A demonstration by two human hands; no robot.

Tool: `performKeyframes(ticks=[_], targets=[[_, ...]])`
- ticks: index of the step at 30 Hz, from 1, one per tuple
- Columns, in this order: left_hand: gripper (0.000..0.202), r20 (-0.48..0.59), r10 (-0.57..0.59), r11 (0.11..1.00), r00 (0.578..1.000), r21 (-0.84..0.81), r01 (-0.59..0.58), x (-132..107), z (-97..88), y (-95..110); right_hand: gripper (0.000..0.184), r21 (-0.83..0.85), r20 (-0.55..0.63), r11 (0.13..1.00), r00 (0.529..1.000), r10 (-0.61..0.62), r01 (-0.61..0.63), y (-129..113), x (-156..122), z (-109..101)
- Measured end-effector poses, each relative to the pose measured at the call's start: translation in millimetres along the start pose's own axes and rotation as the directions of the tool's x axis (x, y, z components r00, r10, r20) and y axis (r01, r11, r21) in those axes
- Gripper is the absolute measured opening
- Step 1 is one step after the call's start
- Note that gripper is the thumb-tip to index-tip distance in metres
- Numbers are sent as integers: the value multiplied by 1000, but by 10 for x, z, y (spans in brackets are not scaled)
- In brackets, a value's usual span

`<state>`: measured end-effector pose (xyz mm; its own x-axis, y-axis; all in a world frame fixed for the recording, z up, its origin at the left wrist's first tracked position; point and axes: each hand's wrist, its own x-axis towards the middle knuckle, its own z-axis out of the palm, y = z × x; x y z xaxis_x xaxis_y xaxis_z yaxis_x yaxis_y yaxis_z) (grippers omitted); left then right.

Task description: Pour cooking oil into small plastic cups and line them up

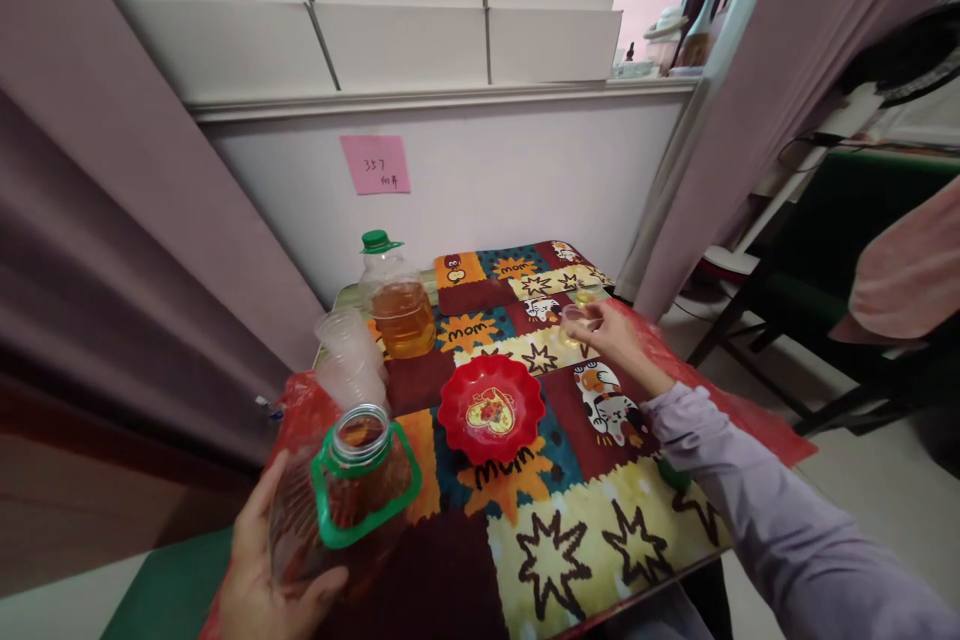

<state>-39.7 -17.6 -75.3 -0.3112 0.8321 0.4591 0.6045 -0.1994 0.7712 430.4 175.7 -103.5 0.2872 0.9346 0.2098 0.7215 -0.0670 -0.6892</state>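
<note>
My left hand [274, 560] is wrapped round the side of a clear, ribbed plastic jug [296, 510] with an uncapped mouth and a green handle, at the table's near left. At the far right, my right hand [604, 328] grips a small clear plastic cup [574, 325] with a little pale yellow liquid in it. Just behind it stands a second clear cup [585, 296], partly hidden. A red scalloped bowl [459, 420] sits between my hands. Near my right sleeve lies a green cap [673, 476], half covered by the arm.
A capped bottle [403, 320] of amber liquid stands at the back left, beside stacked clear cups [349, 360]. A patterned mat [525, 560] covers the table, with red plastic sheeting [750, 420] along the edges. A dark green chair [825, 260] is at right.
</note>
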Motion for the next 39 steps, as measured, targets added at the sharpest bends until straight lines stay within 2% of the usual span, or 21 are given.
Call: performKeyframes(ticks=[3, 5, 8, 12, 15, 20, 23, 29, 35, 39], targets=[[110, -2, -42, 999, 999, -31, 42, 2, 3, 38, 66, -98, -98, 992, 993, 64, -74, 328, 279, -206], [111, 2, -56, 997, 998, -56, 56, -1, 6, 75, 68, -145, -137, 984, 987, 87, -107, 520, 424, -268], [114, 16, -83, 994, 996, -72, 84, -9, 10, 135, 71, -186, -153, 973, 982, 110, -137, 746, 583, -272], [113, -1, -95, 994, 995, -55, 95, -7, 11, 155, 73, -213, -151, 963, 979, 134, -165, 916, 717, -198], [116, -23, -79, 994, 997, -74, 77, -3, 15, 164, 73, -226, -146, 959, 979, 142, -173, 967, 778, -129], [118, 25, -186, 973, 982, -131, 188, -32, 13, 275, 72, -244, -139, 955, 980, 140, -171, 994, 841, -32], [120, 39, -207, 968, 978, -136, 210, -43, -5, 239, 73, -249, -137, 953, 981, 141, -172, 1012, 855, 7], [111, 20, -125, 989, 992, -73, 126, 1, -51, 12, 71, -245, -136, 955, 981, 139, -169, 1047, 829, 55], [118, 12, -109, 993, 994, -34, 109, 21, -61, -26, 67, -244, -129, 956, 982, 135, -164, 1024, 825, 65], [115, 12, -99, 994, 995, -44, 100, -3, -38, -41, 69, -244, -120, 957, 984, 132, -158, 972, 766, 47]])
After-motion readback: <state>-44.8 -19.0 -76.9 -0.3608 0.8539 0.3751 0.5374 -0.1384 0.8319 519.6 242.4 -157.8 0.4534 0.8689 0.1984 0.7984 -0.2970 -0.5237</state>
